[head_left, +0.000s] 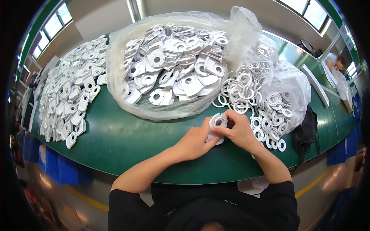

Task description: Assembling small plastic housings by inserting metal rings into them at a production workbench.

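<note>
The left hand point(195, 141) grips the left side of the white plate point(211, 134); the right hand point(240, 131), nearer the loose white rings point(274, 133), grips its right side. The plate lies between them, long axis running near to far.

Bright windows point(315, 17), dark warped edges

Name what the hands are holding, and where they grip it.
A white piece with a round hole: the left hand grips its left side, the right hand its right side and front face.
</note>
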`<action>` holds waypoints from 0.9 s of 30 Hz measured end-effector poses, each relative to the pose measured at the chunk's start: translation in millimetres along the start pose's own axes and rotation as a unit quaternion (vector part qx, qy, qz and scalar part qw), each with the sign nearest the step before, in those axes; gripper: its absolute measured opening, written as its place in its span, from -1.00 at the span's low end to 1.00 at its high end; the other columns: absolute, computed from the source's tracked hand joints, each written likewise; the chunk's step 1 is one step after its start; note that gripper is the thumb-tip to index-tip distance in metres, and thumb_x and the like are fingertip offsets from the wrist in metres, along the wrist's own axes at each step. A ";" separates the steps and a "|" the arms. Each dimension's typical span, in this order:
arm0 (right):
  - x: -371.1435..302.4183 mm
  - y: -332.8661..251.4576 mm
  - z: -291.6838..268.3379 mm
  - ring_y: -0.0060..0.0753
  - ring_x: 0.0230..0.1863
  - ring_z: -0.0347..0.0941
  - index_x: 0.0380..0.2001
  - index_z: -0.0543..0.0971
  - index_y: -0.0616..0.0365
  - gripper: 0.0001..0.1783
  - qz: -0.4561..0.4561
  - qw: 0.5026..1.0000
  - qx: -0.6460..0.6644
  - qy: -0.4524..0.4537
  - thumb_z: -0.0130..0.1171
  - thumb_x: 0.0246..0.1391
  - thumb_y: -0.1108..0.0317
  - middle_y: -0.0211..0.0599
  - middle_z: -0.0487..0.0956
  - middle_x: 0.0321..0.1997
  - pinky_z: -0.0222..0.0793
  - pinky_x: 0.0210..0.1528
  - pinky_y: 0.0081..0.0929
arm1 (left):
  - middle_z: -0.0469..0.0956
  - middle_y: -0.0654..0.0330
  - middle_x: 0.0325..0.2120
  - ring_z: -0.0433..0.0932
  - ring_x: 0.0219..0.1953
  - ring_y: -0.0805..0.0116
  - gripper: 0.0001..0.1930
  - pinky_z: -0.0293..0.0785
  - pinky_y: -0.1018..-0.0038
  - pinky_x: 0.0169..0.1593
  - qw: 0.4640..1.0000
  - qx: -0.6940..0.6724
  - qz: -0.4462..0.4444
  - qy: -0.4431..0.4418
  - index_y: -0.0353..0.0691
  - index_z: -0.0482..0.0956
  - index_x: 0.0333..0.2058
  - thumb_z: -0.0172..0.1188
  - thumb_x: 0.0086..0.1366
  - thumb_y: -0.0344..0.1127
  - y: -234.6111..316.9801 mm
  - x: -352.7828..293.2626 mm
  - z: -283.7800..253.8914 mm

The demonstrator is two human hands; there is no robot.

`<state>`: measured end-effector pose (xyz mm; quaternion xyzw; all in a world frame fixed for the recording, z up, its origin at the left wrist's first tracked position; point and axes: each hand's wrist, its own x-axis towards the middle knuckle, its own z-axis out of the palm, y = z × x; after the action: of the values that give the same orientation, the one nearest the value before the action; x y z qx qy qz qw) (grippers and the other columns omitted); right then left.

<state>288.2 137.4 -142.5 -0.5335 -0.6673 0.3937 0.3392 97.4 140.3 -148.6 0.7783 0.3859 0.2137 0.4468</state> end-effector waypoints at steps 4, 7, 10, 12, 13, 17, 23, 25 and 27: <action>-0.8 -20.1 -32.4 -0.28 -0.22 0.51 -0.15 0.53 0.23 -0.60 -0.121 0.973 -0.176 -0.089 0.36 -0.11 0.38 -0.22 0.58 -0.23 0.39 -0.16 -0.45 | 0.48 0.08 -0.10 0.53 -0.21 0.33 -0.41 0.45 0.41 -0.24 0.990 -0.058 0.101 -0.082 -0.28 0.11 0.18 0.10 0.26 -0.23 -37.5 6.9 -24.0; -14.6 -25.5 -52.7 -0.10 -0.06 0.45 -0.11 0.53 0.20 -0.55 -0.173 0.936 -0.305 -0.010 0.36 -0.14 0.38 -0.15 0.54 -0.10 0.35 -0.03 -0.37 | 0.46 0.29 -0.24 0.42 -0.38 0.60 -0.49 0.37 0.65 -0.36 0.964 -0.250 -0.066 -0.065 -0.16 0.20 0.17 0.09 0.29 -0.23 -18.5 2.9 -67.5; -44.2 -21.3 -87.1 -0.10 -0.01 0.41 -0.06 0.49 0.19 -0.46 -0.097 0.962 -0.250 -0.059 0.38 -0.18 0.32 -0.15 0.51 -0.05 0.31 0.04 -0.34 | 0.52 0.28 -0.45 0.44 -0.52 0.59 -0.66 0.40 0.61 -0.42 0.944 -0.264 -0.068 0.186 -0.24 0.37 -0.04 0.11 0.29 -0.21 -19.8 0.2 -126.4; -69.7 -6.3 -106.0 -0.07 0.02 0.38 -0.03 0.47 0.18 -0.38 -0.096 0.956 -0.276 -0.034 0.40 -0.21 0.23 -0.14 0.49 -0.02 0.27 0.08 -0.30 | 0.46 0.32 -0.56 0.41 -0.58 0.56 -0.81 0.37 0.62 -0.47 0.893 -0.313 -0.039 0.321 -0.19 0.44 -0.27 0.10 0.30 -0.20 -45.1 -5.2 -178.0; -82.7 2.0 -110.7 -0.05 0.05 0.35 0.01 0.45 0.18 -0.30 -0.094 0.950 -0.298 -0.009 0.42 -0.25 0.14 -0.14 0.46 0.01 0.24 0.12 -0.25 | 0.45 0.30 -0.57 0.40 -0.58 0.56 -0.81 0.36 0.62 -0.48 0.873 -0.318 -0.009 0.370 -0.19 0.44 -0.31 0.09 0.30 -0.19 -54.9 -13.8 -207.2; -139.8 33.8 -115.9 0.05 0.21 0.17 0.13 0.35 0.17 0.01 -0.099 0.908 -0.400 0.069 0.41 -0.37 -0.18 -0.11 0.35 0.16 0.07 0.24 -0.07 | 0.56 0.10 -0.30 0.51 -0.27 0.32 -0.66 0.45 0.41 -0.18 0.757 -0.417 0.031 0.502 -0.33 0.43 -0.15 0.07 0.32 -0.13 -128.1 -48.5 -331.9; -160.6 53.6 -87.2 0.10 0.37 -0.06 0.26 0.20 0.12 0.12 -0.055 0.913 -0.392 0.096 0.36 -0.32 -0.26 -0.04 0.12 0.35 -0.11 0.34 -0.04 | 0.20 0.05 0.19 0.07 0.26 0.18 -0.49 0.28 0.23 0.12 0.590 -0.511 -0.004 0.625 -0.24 0.33 0.12 0.12 0.27 -0.12 -142.3 -58.6 -363.5; -152.5 48.8 -77.6 0.11 0.36 -0.04 0.22 0.27 0.11 0.01 -0.076 0.926 -0.358 0.096 0.39 -0.29 -0.11 -0.04 0.13 0.35 -0.09 0.34 -0.04 | 0.25 0.06 0.16 0.14 0.23 0.20 -0.49 0.31 0.24 0.09 0.676 -0.403 -0.003 0.617 -0.21 0.32 0.14 0.12 0.26 -0.15 -163.8 -50.8 -358.9; -143.2 44.6 -68.9 0.11 0.35 -0.03 0.20 0.30 0.11 -0.06 -0.081 0.928 -0.356 0.078 0.41 -0.28 -0.01 -0.04 0.14 0.34 -0.08 0.33 -0.05 | 0.37 0.10 0.06 0.30 0.12 0.23 -0.53 0.39 0.27 0.02 0.780 -0.198 -0.016 0.594 -0.18 0.35 0.12 0.13 0.25 -0.22 -163.6 -29.9 -346.3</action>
<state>396.8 13.9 -155.0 -0.5926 -0.7759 0.0586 0.2082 -222.5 349.9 -112.6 0.3850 0.5367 0.6980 0.2766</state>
